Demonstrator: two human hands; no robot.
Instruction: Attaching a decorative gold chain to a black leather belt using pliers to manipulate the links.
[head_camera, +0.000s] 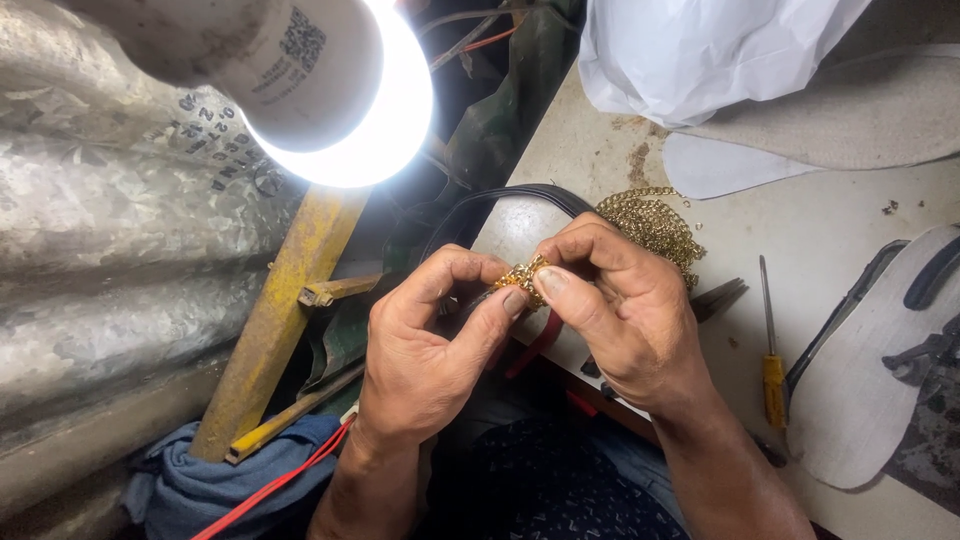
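From the head camera, both hands meet just off the surface's (850, 230) left edge. The left hand (425, 350) and right hand (620, 305) each close fingertips on a short gold chain piece (524, 279), pinched between them, equally near both; the chain pile (650, 225) lies behind.

Both the left hand (420, 350) and the right hand (625, 300) are bare, with no gloves, rings or watch, and the forearms carry no sleeves. The fingers (565, 290) have short nails. Dark blue patterned clothing (550, 480) covers the lap.
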